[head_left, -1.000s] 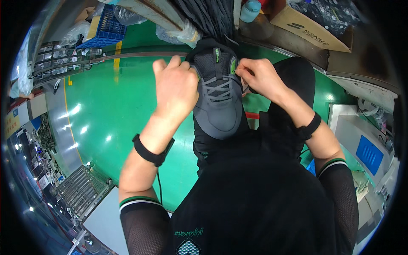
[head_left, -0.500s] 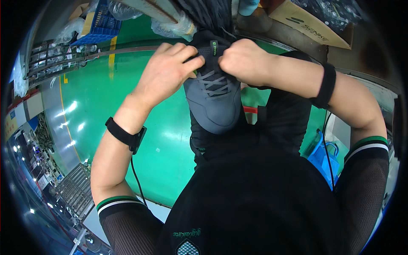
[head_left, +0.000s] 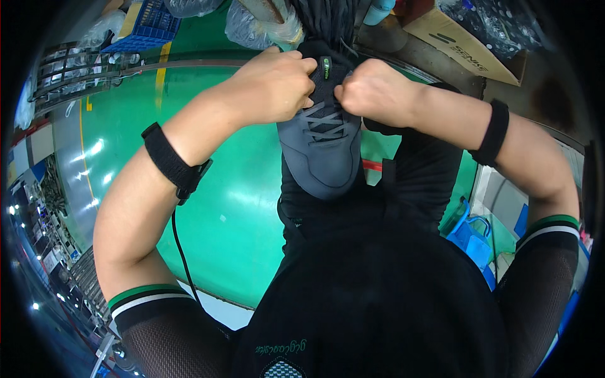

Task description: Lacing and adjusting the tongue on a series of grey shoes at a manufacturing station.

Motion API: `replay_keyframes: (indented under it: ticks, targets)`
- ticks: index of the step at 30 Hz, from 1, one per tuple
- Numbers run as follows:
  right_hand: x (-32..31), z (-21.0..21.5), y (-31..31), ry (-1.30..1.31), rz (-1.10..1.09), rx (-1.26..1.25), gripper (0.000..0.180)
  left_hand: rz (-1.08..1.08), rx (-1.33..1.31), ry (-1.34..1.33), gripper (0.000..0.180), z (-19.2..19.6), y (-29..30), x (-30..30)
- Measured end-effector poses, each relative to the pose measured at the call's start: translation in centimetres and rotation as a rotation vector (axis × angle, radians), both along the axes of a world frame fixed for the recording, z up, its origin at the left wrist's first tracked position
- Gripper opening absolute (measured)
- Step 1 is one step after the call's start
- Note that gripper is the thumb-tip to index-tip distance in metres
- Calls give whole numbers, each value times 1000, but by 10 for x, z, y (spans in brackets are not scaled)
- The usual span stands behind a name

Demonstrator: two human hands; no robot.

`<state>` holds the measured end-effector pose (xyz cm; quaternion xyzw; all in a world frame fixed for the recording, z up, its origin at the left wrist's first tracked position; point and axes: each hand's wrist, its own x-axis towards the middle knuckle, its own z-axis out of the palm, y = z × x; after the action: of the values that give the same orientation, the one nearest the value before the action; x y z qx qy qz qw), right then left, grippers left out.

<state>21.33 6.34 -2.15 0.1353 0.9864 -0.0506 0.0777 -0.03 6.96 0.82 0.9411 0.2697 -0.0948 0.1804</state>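
Observation:
A dark grey sneaker [head_left: 321, 157] with grey crisscrossed laces [head_left: 326, 126] sits over my lap, its toe pointing toward me. Its black tongue [head_left: 326, 82] bears a small green-edged tag and stands up between my hands. My left hand [head_left: 277, 85] is curled closed at the left edge of the lacing, thumb and fingers pressed to the shoe. On the opposite edge, my right hand [head_left: 378, 93] makes a fist against the shoe's upper. The fingertips of the right hand are hidden behind its knuckles. Behind the tongue hangs a bundle of black strands [head_left: 324, 25].
A cardboard box [head_left: 463, 47] holding dark plastic-wrapped items stands at the far right. A blue crate [head_left: 148, 28] and clear plastic bags [head_left: 246, 25] are at the far left. At right, a blue plastic stool-like object [head_left: 472, 239] rests low. The floor [head_left: 157, 126] is green.
My left hand has turned and its fingers have curled in closer to the lacing, with the left elbow moving outward. My right hand has shifted slightly right. The shoe stays nearly in place.

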Motion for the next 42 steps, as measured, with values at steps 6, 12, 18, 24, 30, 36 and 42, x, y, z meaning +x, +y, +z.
replay_keyframes:
  ticks: [6, 12, 18, 24, 30, 36, 42]
  targets:
    - [10, 7, 19, 126, -105, -17, 33, 43, -28, 237, 13, -1, -2, 13]
    - [2, -14, 40, 107, -12, -267, 22, 175, -193, 42, 11, -10, -1, 3]
    - [26, -27, 27, 382, -128, -426, 31, 90, -76, -239, 19, -16, -3, -23]
    - [17, -19, 28, 387, -144, -486, 30, 86, -3, -211, 15, -18, -10, -31]
    - [11, -15, 35, 280, 15, -488, 23, 111, -44, -35, 25, -12, -7, -12]
    - [6, -15, 54, 85, -191, -993, 20, 343, -290, 186, 13, 3, 8, 10]
    - [3, -5, 45, 106, -28, -630, 19, 458, -324, 243, 27, -9, -2, 9]
